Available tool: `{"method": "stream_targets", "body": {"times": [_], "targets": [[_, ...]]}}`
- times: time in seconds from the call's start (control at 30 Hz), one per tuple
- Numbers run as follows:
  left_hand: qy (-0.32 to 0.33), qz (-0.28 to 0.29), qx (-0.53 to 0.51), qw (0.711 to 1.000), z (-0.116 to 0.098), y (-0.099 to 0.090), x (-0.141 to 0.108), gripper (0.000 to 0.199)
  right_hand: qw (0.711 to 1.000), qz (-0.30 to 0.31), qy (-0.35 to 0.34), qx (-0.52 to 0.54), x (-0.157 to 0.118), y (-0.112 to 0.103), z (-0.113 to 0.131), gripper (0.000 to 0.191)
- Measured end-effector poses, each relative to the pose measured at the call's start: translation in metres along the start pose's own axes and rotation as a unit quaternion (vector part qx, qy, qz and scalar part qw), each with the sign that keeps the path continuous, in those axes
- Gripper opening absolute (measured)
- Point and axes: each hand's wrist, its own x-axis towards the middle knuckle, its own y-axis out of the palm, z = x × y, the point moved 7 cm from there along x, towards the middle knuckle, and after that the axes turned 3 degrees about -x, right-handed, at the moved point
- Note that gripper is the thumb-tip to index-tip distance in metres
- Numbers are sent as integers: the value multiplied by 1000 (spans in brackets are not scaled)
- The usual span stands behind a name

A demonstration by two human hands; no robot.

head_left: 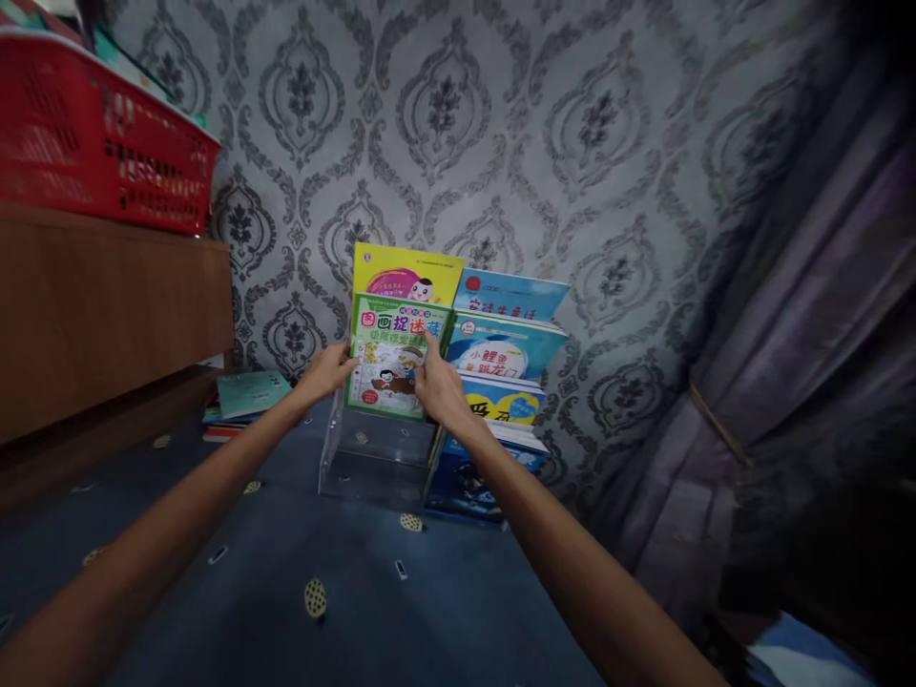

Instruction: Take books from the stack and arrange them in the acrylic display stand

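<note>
A green-bordered children's book (390, 382) stands upright in the left column of a clear tiered book rack (386, 477). My left hand (327, 372) grips its left edge, thumb on the cover. On the right edge, my right hand (438, 380) holds it with the thumb across the front. Behind it rises a yellow book (407, 265). The right column carries a light blue book (511, 296), a teal book (501, 345), a yellow-and-blue book (505, 403) and a dark blue book (468, 482) in steps. My fingers behind the green book are hidden.
Left of the rack, a small stack of books (250, 393) lies on the dark blue patterned cloth (250, 592). A red basket (107, 143) sits on a wooden cabinet (114, 315). Patterned wallpaper (444, 114) is behind; a tied purple curtain (708, 448) hangs at right.
</note>
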Motion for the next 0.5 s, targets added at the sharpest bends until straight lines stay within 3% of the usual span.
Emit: {"method": "stream_targets", "body": {"times": [0.3, 0.5], "targets": [[44, 6, -43, 998, 12, -12, 4, 29, 1000, 8, -2, 10, -1, 9, 4, 76], [52, 7, -34, 998, 14, -11, 0, 29, 999, 7, -14, 34, -6, 17, 3, 77]]}}
